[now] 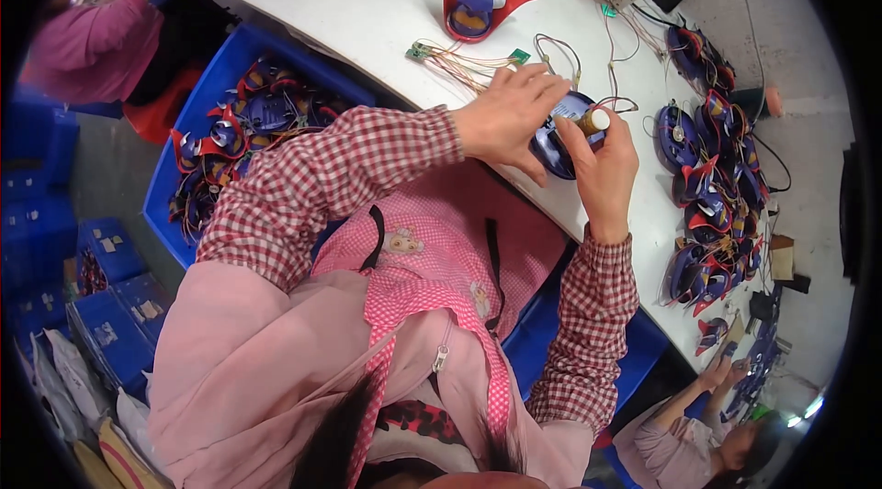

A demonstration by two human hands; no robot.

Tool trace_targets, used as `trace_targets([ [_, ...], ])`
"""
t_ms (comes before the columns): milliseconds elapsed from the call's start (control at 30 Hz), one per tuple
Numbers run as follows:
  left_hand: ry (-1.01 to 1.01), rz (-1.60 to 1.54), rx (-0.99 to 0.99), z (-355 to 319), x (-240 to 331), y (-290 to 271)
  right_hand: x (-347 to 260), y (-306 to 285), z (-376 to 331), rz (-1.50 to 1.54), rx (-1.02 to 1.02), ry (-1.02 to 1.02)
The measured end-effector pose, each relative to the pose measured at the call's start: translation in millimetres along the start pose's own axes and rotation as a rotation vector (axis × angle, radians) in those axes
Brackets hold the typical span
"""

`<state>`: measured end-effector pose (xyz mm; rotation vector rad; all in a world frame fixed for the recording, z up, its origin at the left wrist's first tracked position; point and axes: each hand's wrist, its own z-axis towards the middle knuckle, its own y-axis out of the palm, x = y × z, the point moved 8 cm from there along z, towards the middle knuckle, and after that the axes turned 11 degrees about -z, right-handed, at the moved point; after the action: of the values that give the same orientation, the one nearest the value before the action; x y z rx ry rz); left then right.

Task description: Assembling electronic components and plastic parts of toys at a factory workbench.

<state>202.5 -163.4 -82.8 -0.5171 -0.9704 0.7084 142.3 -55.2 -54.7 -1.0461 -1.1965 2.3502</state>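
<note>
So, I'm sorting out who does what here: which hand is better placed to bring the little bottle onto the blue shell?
Right. The right hand grips the amber bottle directly over the blue shell. The left hand lies flat across the shell, apparently steadying it.

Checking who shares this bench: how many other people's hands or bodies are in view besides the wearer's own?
2. One person in a pink top sits at the upper left, reaching onto the white table; another person is at the lower right. More may be hidden beyond the rim.

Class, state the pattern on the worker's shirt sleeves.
Red-and-white check on the sleeves, clearest in the head view.
</note>
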Motion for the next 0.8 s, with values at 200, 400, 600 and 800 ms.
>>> trace_targets([
  [200, -0.033, -0.076, -0.106, 8.6, -7.9, 21.2, 8.5, 9.7, 2.0, 0.068, -0.092, 0.057],
  [400, -0.093, -0.173, -0.11, 11.8, -8.3, 23.5, 0.2, 8.0, -3.0, 0.048, -0.083, 0.008],
  [600, -0.058, -0.135, -0.062, 13.3, -8.5, 21.0, -17.6, -18.8, -10.5, -0.054, 0.12, -0.262],
  [800, 0.02, -0.069, -0.024, 11.2, -3.4, 8.0, 74.1, -56.7, -14.6, 0.085, 0.096, 0.231],
])
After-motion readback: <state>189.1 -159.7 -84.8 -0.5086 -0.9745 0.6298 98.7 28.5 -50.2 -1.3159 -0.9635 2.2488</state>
